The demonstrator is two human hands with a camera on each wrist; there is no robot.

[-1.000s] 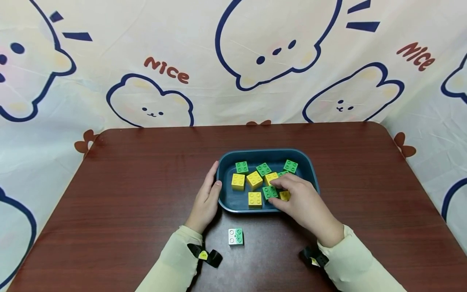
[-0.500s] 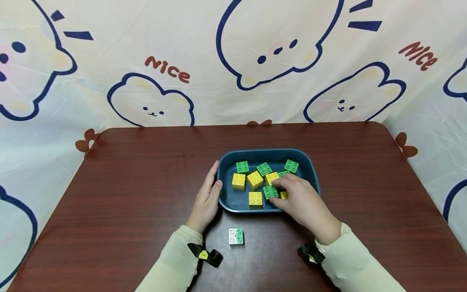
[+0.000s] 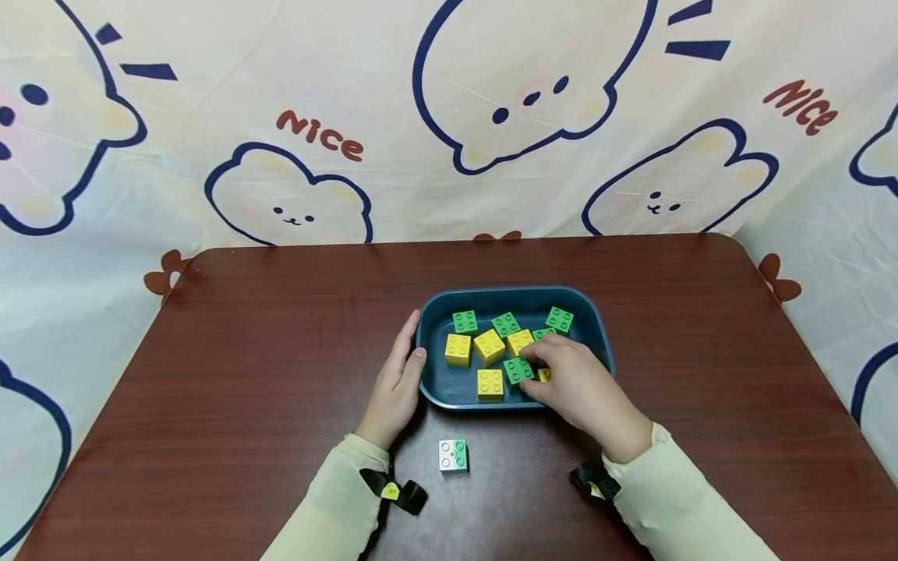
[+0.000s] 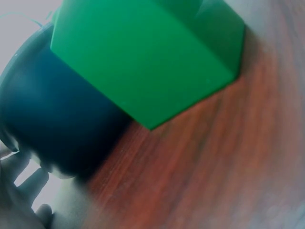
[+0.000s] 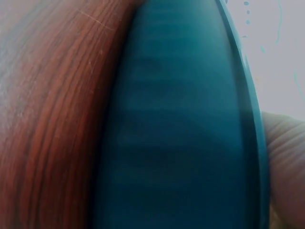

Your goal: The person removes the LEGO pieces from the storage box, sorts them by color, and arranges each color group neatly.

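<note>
Green-and-white brick (image 3: 453, 456) lies outside the tray (image 3: 505, 300), other bricks (image 3: 458, 350) inside; the right hand (image 3: 585, 386) pinches a green brick (image 3: 517, 369), straight-fingered left hand (image 3: 394, 383) touches the tray.

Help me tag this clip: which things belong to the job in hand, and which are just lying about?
In the job, it seems:
green brick, pinched by the right hand
blue tray, touched by the left hand
other bricks in it
white-and-green block, perhaps

Just around:
patterned cloth
black wrist cameras
table

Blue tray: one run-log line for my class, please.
left hand: rests against blue tray | right hand: pinches green brick in tray | white-and-green brick: on table
</note>
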